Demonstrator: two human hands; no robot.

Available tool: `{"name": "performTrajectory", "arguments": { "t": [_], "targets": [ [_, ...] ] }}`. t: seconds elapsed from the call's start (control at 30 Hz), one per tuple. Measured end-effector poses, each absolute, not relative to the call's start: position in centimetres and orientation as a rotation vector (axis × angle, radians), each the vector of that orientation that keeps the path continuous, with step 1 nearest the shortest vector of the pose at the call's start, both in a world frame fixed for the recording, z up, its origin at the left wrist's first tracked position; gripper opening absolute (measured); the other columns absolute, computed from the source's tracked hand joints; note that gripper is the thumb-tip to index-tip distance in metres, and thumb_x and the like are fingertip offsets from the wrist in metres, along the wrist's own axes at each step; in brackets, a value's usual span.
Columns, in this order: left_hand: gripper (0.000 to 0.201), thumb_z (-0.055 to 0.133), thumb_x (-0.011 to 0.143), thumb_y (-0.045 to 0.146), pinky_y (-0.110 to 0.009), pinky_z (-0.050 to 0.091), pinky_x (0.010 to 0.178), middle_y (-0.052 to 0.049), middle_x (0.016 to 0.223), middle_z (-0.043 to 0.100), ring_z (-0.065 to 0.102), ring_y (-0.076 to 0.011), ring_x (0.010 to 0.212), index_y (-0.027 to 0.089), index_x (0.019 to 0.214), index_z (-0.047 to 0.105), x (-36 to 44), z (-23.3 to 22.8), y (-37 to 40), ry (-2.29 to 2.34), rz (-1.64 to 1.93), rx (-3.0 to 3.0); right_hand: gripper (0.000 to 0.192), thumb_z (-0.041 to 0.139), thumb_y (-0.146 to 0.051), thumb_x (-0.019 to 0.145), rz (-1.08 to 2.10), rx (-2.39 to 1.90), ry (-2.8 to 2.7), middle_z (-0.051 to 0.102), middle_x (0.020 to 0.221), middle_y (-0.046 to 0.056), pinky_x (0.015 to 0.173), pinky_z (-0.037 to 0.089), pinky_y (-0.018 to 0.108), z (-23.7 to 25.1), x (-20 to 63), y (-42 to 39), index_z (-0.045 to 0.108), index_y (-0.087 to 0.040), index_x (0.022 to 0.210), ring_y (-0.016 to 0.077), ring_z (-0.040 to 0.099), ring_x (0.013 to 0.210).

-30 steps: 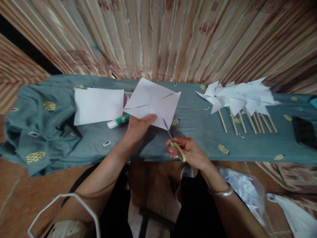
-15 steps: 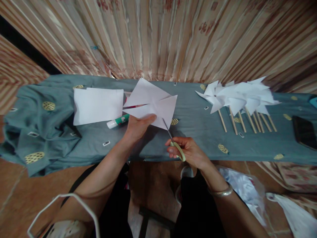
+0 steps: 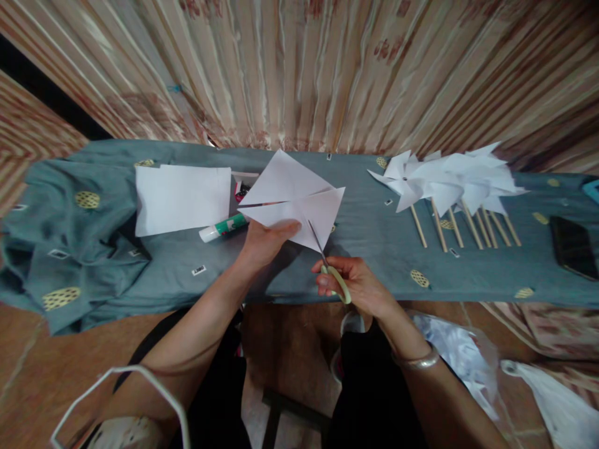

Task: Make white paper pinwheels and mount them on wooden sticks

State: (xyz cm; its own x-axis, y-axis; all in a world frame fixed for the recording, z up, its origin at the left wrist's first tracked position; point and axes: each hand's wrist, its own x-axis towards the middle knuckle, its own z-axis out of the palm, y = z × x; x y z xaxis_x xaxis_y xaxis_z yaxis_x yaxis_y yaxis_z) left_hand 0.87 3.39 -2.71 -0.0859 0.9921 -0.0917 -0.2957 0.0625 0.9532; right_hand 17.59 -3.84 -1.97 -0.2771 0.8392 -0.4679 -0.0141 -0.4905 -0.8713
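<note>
The left hand (image 3: 264,240) pinches the cut white paper square (image 3: 292,199) in a closed grip above the cloth-covered desk (image 3: 374,249); the right hand (image 3: 358,287), its grip wrapped around the scissors (image 3: 327,265), sets the blades at the paper's near edge

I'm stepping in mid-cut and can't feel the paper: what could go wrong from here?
1. The left hand pinches the white square paper sheet right beside the blades of the yellow-handled scissors in the right hand, so the fingers could get nicked.
2. The sheet is held off the table and already slit, so it may flex and the cut could wander or tear.
</note>
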Motion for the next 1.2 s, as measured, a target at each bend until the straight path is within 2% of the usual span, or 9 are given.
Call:
{"name": "performTrajectory", "arguments": {
  "t": [0.27, 0.5, 0.77, 1.0, 1.2],
  "targets": [
    [0.049, 0.079, 0.055, 0.018, -0.037, 0.053, 0.081, -0.005, 0.086, 0.07, 0.066, -0.0227, 0.082, 0.018, 0.1, 0.062, 0.89, -2.62, 3.3, 1.094, 1.345, 0.893, 0.043, 0.09, -0.046, 0.05, 1.841, -1.349, -1.041, 0.062, 0.054, -0.007, 0.049, 0.046, 0.021, -2.0, 17.53, -3.75, 0.065, -0.019, 0.073, 0.007, 0.054, 0.048],
    [0.049, 0.079, 0.053, 0.019, -0.036, 0.053, 0.079, -0.003, 0.079, 0.069, 0.066, -0.0227, 0.08, 0.018, 0.098, 0.062, 0.9, -2.45, 3.34, 1.081, 1.334, 0.885, 0.044, 0.089, -0.047, 0.053, 1.824, -1.376, -1.067, 0.062, 0.053, -0.006, 0.047, 0.042, 0.021, -2.11, 17.58, -3.72, 0.065, -0.019, 0.076, 0.0068, 0.052, 0.046],
    [0.031, 0.079, 0.055, 0.021, -0.035, 0.053, 0.075, -0.006, 0.086, 0.071, 0.063, -0.0215, 0.076, 0.018, 0.082, 0.065, 0.96, -2.56, 2.96, 1.052, 1.253, 0.926, 0.05, 0.088, -0.054, 0.052, 1.804, -1.391, -1.077, 0.061, 0.054, -0.005, 0.049, 0.043, 0.021, -1.65, 17.45, -3.7, 0.063, -0.018, 0.077, 0.0069, 0.052, 0.048],
    [0.04, 0.077, 0.056, 0.024, -0.037, 0.054, 0.078, -0.005, 0.087, 0.071, 0.064, -0.0228, 0.081, 0.019, 0.094, 0.064, 0.85, -2.51, 3.01, 1.081, 1.24, 0.99, 0.048, 0.089, -0.053, 0.051, 1.782, -1.389, -1.068, 0.061, 0.053, -0.005, 0.047, 0.042, 0.02, -2.12, 17.43, -3.69, 0.065, -0.018, 0.074, 0.0066, 0.053, 0.047],
    [0.037, 0.075, 0.057, 0.026, -0.038, 0.055, 0.083, -0.006, 0.093, 0.072, 0.065, -0.0226, 0.085, 0.017, 0.091, 0.064, 0.74, -2.53, 3.06, 1.108, 1.221, 1.025, 0.048, 0.088, -0.053, 0.051, 1.776, -1.4, -1.069, 0.061, 0.053, -0.005, 0.047, 0.043, 0.021, -2.34, 17.37, -3.69, 0.065, -0.018, 0.074, 0.0072, 0.053, 0.047]
  ]
}}
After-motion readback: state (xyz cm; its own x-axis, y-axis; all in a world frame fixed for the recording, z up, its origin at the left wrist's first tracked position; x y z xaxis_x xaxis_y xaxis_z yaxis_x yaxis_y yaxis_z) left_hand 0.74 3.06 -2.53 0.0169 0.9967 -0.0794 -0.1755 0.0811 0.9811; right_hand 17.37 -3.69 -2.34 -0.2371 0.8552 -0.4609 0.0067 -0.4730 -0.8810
